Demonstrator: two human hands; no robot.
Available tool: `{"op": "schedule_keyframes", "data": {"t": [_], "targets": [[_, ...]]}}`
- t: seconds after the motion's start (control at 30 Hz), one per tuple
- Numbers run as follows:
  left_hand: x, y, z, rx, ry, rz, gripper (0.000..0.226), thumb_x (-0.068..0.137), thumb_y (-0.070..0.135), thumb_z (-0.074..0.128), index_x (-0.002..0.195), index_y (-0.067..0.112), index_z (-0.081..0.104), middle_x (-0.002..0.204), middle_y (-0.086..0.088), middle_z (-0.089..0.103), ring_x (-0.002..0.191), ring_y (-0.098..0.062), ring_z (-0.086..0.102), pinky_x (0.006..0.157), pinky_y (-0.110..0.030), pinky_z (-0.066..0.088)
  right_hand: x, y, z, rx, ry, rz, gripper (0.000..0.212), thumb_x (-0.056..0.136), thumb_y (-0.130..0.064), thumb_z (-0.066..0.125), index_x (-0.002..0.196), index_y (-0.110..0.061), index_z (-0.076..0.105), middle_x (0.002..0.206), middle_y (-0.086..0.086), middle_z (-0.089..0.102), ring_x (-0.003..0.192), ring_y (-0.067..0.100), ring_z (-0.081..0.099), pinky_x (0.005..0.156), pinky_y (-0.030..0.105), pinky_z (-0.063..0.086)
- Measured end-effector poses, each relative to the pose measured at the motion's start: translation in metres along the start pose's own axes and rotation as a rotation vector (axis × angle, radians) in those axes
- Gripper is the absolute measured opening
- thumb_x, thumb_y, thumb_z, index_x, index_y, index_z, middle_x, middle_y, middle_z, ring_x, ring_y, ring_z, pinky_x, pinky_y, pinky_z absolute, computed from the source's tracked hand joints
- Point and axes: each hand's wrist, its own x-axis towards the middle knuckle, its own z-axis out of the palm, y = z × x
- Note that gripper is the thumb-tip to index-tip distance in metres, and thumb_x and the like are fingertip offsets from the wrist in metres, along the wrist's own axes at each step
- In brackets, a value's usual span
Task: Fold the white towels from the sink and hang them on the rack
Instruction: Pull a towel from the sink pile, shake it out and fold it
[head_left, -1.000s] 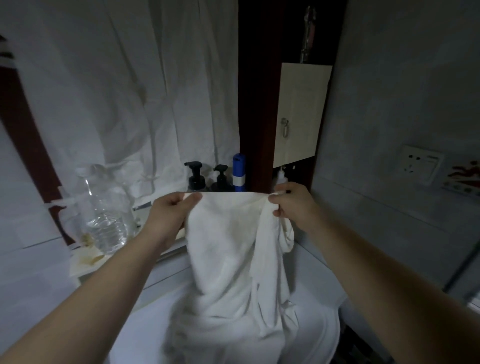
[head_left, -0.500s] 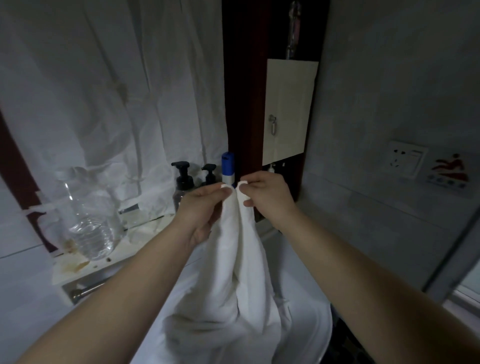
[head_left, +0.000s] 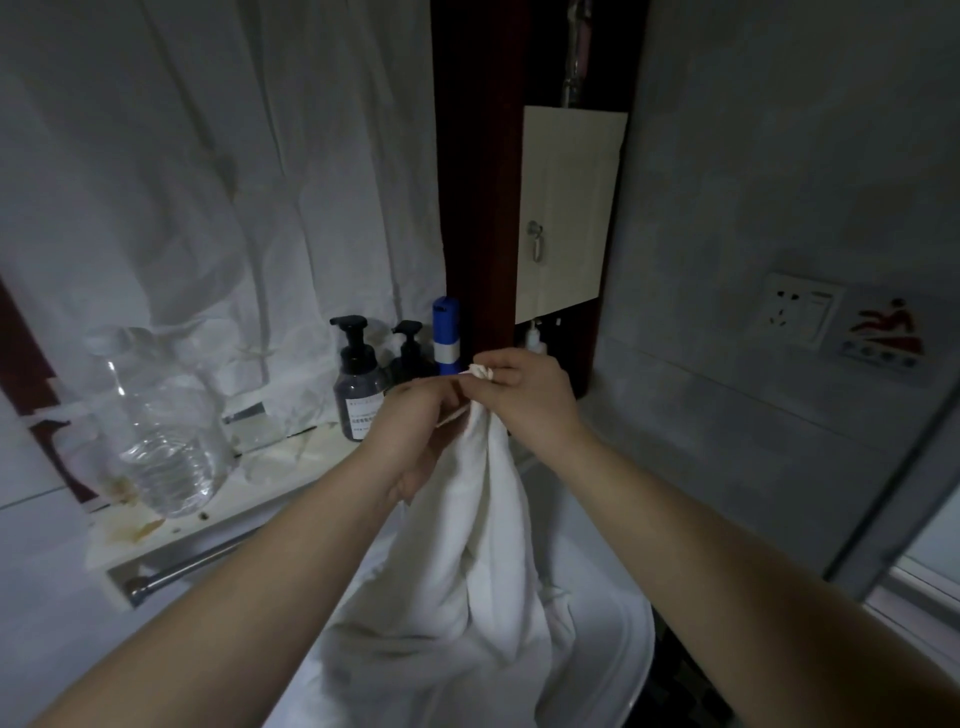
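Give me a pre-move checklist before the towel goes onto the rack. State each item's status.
1. Both top corners pinched together: ok, the left hand and right hand meet at the towel top.
2. Edges aligned: cannot tell, folds hide them.
3. Towel clear of the sink: not ok, its lower end lies bunched in the basin.
4. Rack bar free: ok, nothing hangs on the visible part.
5. Bottles out of the path: cannot tell, they stand close behind the hands.

pump bottle (head_left: 359, 391) label, wall sign (head_left: 883, 338), both print unreadable
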Motion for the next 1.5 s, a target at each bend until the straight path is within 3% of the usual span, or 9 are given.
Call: {"op": "schedule_keyframes", "data": {"t": [0.17,0.3,0.47,0.63,0.7,0.83,1.0,1.23,1.5], "targets": [[-0.006,0.006,-0.009,-0.017,-0.153,-0.072,0.054,0.082,-0.008,0.029,0.125,-0.007,0.062,0.128,-0.020,0.064,0.116,-0.027,0.060,0.100,-0.036,0.052,0.001,-0.002,-0.007,-0.069,-0.009,-0.024,0.032,0.079,-0.020,0.084,0.109,-0.017,0.074,0.087,-0.019,0.072,0.082,-0.009,0.068,0.072,0.007,0.051],[0.000,0.011,-0.023,0.094,-0.112,-0.028,0.049,0.088,-0.011,0.035,0.121,0.009,0.064,0.120,-0.013,0.070,0.107,-0.024,0.069,0.081,-0.035,0.061,0.004,-0.007,-0.019,-0.017,-0.004,0.011,0.025,0.086,-0.004,0.072,0.109,-0.014,0.074,0.095,-0.001,0.074,0.083,0.013,0.072,0.064,0.025,0.057],[0.008,0.009,-0.042,0.528,-0.008,0.228,0.050,0.093,-0.009,0.054,0.135,0.016,0.053,0.116,0.003,0.061,0.086,0.008,0.064,0.075,-0.013,0.053,0.013,-0.039,-0.029,0.278,-0.005,0.052,0.025,0.085,0.004,0.066,0.084,-0.020,0.074,0.086,0.005,0.072,0.067,0.015,0.067,0.047,0.022,0.050],[0.009,0.014,-0.049,0.849,-0.234,0.461,0.068,0.086,0.020,0.067,0.148,0.032,0.042,0.147,0.016,0.046,0.129,0.008,0.045,0.104,-0.017,0.038,0.020,-0.067,-0.047,0.404,-0.211,-0.025,0.023,0.076,0.001,0.062,0.073,-0.019,0.073,0.067,0.006,0.063,0.054,0.013,0.056,0.041,0.022,0.040],[0.010,0.022,-0.043,0.877,-0.309,0.544,0.059,0.088,0.015,0.070,0.142,0.029,0.050,0.140,0.011,0.055,0.129,-0.003,0.050,0.106,-0.023,0.040,0.021,-0.075,-0.052,0.415,-0.296,-0.037,0.020,0.073,0.000,0.061,0.072,-0.016,0.072,0.068,0.011,0.059,0.050,0.015,0.051,0.039,0.022,0.037],[0.007,0.033,-0.040,0.960,-0.298,0.603,0.011,0.082,0.038,0.072,0.091,0.038,0.065,0.089,0.021,0.068,0.082,0.005,0.062,0.073,-0.010,0.044,0.023,-0.078,-0.063,0.409,-0.281,-0.034,0.017,0.073,0.000,0.061,0.075,-0.014,0.070,0.074,0.013,0.058,0.052,0.016,0.051,0.040,0.023,0.037],[0.012,0.032,-0.085,1.285,-0.233,0.563,0.025,0.076,0.045,0.081,0.071,0.032,0.060,0.068,0.013,0.061,0.064,-0.003,0.057,0.057,-0.020,0.040,0.031,-0.065,-0.082,0.413,-0.015,0.007,0.020,0.074,-0.002,0.062,0.074,-0.018,0.074,0.065,0.001,0.060,0.055,0.016,0.050,0.042,0.023,0.038],[0.010,0.052,-0.126,1.567,-0.120,0.650,0.022,0.075,0.068,0.069,0.070,0.049,0.057,0.081,0.019,0.063,0.089,-0.004,0.054,0.086,-0.037,0.035,0.038,-0.041,-0.089,0.147,0.212,0.075,0.019,0.082,-0.005,0.069,0.085,-0.023,0.073,0.093,0.008,0.067,0.063,0.021,0.061,0.055,0.030,0.051],[-0.001,0.046,-0.139,1.546,-0.406,0.482,0.013,0.083,0.046,0.076,0.079,0.036,0.069,0.083,0.019,0.069,0.079,0.003,0.065,0.068,-0.011,0.048,0.038,-0.039,-0.072,0.196,0.160,0.023,0.026,0.085,-0.001,0.070,0.081,-0.026,0.075,0.092,0.001,0.070,0.071,0.012,0.068,0.056,0.023,0.055]]}}
